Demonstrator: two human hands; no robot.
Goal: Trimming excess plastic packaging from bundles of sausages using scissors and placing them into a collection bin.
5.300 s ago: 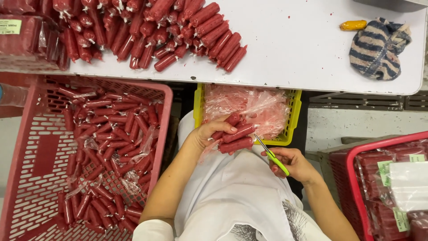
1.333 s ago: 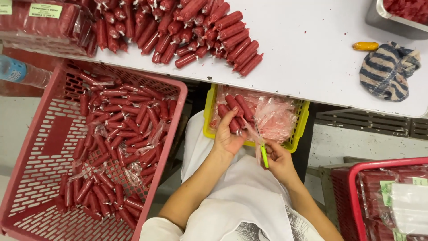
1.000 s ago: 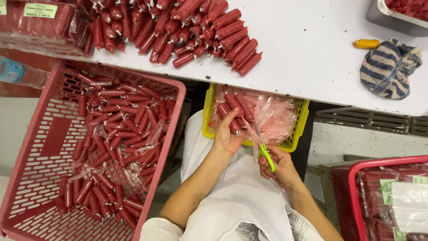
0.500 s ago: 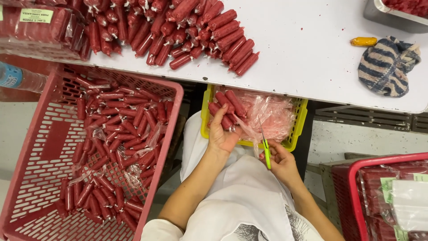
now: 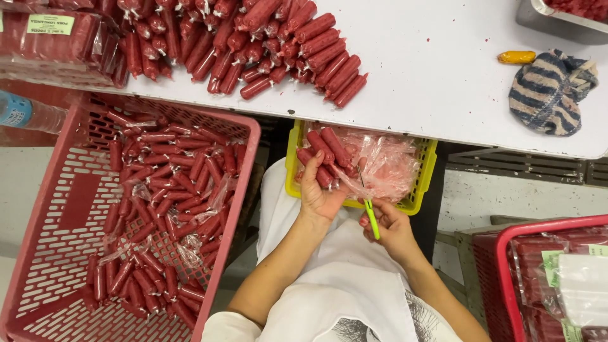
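Sausages (image 5: 327,155), a small bunch of about four red sticks in clear wrapping, sit clasped in the left hand (image 5: 318,190) at the centre of the frame, held right over the yellow basket (image 5: 419,180), so loose film would probably drop into it. That basket already holds crumpled clear plastic (image 5: 389,166). The right hand (image 5: 389,227) is closed around a green-handled knife (image 5: 368,209), blade pointing up at the wrapping beside the bunch, which looks like the reason the bunch is tilted toward it. In the left half of the frame one large red crate (image 5: 38,253) holds dozens of loose sausages, too many to count. Along the top, the white table (image 5: 443,88) carries a further heap of wrapped sausages (image 5: 253,38), one striped cloth (image 5: 551,92) and one small orange object (image 5: 516,57). A second red crate (image 5: 506,253) shows at the lower right.
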